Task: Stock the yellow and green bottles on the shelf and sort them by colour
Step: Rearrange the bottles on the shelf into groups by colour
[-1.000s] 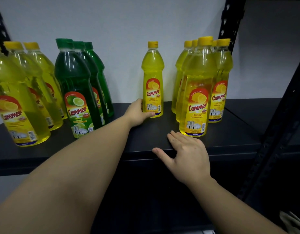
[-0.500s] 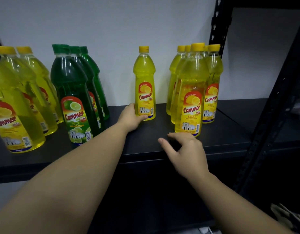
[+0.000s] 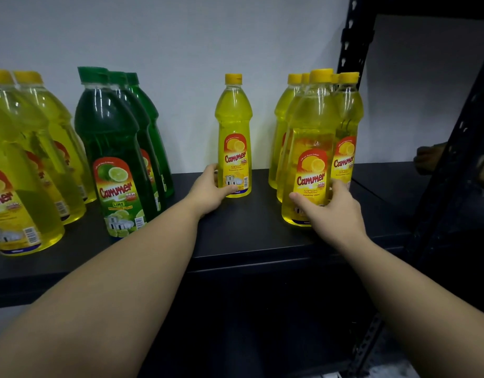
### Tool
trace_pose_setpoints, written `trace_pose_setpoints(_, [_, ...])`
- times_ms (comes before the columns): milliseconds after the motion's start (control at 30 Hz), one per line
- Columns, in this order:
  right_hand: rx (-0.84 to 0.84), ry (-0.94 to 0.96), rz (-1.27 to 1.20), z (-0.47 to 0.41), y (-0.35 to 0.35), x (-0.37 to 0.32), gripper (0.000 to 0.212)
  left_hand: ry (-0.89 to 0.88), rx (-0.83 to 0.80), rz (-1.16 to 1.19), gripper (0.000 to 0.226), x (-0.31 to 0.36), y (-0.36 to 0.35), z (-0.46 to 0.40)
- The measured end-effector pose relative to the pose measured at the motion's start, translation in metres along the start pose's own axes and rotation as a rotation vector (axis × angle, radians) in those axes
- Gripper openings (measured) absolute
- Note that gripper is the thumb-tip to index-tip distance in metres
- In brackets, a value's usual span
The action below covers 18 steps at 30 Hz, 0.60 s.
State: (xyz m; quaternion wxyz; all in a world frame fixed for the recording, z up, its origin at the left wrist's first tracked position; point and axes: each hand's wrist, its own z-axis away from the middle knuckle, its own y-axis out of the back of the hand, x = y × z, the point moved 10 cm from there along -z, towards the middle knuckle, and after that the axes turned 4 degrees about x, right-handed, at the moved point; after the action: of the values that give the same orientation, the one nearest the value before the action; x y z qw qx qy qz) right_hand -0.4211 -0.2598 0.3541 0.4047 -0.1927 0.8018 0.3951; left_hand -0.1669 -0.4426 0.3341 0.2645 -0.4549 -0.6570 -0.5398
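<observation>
Yellow lone bottle (image 3: 234, 137) stands upright, cap up.

Yellow bottles (image 3: 234, 137), dark green bottles (image 3: 114, 148), red-and-yellow labels, black shelf (image 3: 249, 236).

Two bare arms come in from the bottom of the view, one on each side. No sleeves show; both forearms are uncovered right up to the edge of the frame. The left hand (image 3: 208, 190) wears no glove, ring or band. The right hand (image 3: 335, 214) is bare too, with nothing on the wrist: no watch and no strap. The arms look smooth and get thinner toward the wrists. The fingernails that show are short and plain, with no paint on them
</observation>
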Motion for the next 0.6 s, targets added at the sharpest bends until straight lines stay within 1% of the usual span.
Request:
trace_pose_setpoints(67, [-0.028,0.023,0.002,0.000,-0.005,-0.006,0.074,0.002,0.000,0.013,0.077,0.001,0.000,0.000])
trace_pose_setpoints(167, [-0.096,0.044,-0.020,-0.001,-0.021,-0.019,0.072,0.005,0.007,0.024,0.073,0.001,0.001,-0.001])
trace_pose_setpoints(233, [-0.135,0.057,-0.032,-0.003,-0.036,-0.028,0.080,0.012,0.012,0.035,0.073,-0.001,0.002,-0.003])
trace_pose_setpoints(300, [-0.142,0.062,-0.044,-0.005,-0.049,-0.035,0.086,0.023,0.014,0.042,0.073,-0.003,0.002,-0.003])
trace_pose_setpoints(400, [-0.163,0.055,-0.103,-0.005,-0.066,-0.036,0.085,0.030,0.015,0.043,0.075,-0.002,0.003,-0.001])
trace_pose_setpoints(467, [-0.201,0.044,-0.108,-0.005,-0.075,-0.034,0.087,0.042,0.004,0.059,0.081,-0.002,0.004,0.000])
trace_pose_setpoints(533, [-0.235,0.042,-0.093,-0.006,-0.079,-0.034,0.080,0.078,0.026,0.072,0.090,-0.006,0.007,0.004])
trace_pose_setpoints(567, [-0.246,0.042,-0.084,-0.007,-0.079,-0.034,0.075,0.093,0.052,0.080,0.089,-0.007,0.010,0.007])
trace_pose_setpoints(600, [-0.256,0.042,-0.072,-0.009,-0.080,-0.034,0.072,0.102,0.091,0.092,0.082,-0.007,0.015,0.011])
